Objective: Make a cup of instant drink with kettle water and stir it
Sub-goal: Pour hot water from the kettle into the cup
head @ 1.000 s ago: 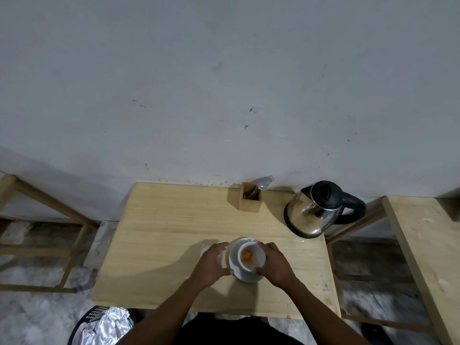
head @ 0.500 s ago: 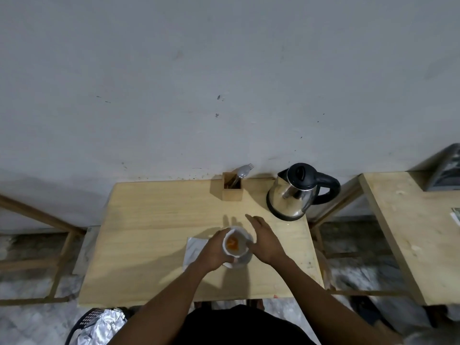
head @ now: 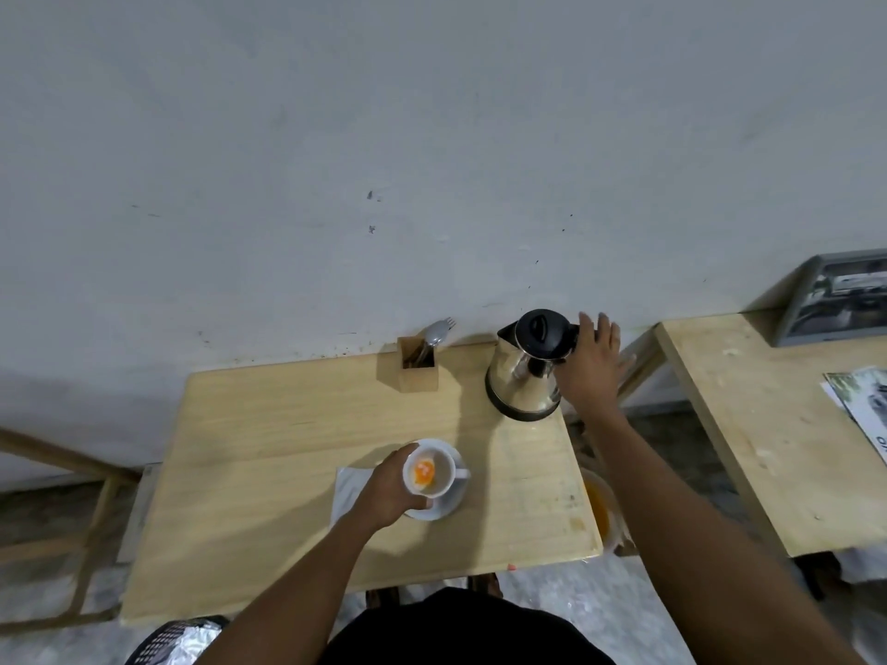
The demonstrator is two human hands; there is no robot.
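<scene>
A white cup (head: 432, 472) with orange powder in its bottom stands on a white saucer (head: 449, 506) near the middle of the wooden table (head: 269, 453). My left hand (head: 389, 489) is wrapped around the cup's left side. A steel kettle (head: 525, 371) with a black lid stands at the table's back right corner. My right hand (head: 588, 364) is at the kettle's handle side, fingers spread and covering the handle; no closed grip shows. A wooden holder (head: 417, 364) with a metal spork (head: 439, 331) stands left of the kettle.
A white sachet or napkin (head: 348, 487) lies left of the saucer. A second wooden table (head: 768, 424) stands to the right with a framed picture (head: 845, 300) and a printed sheet (head: 864, 410). An orange bowl (head: 600, 513) sits below the table's right edge. The wall is close behind.
My right hand has left the cup and reached back right to the kettle's handle. The left hand stays on the cup. The view has shifted left and down.
</scene>
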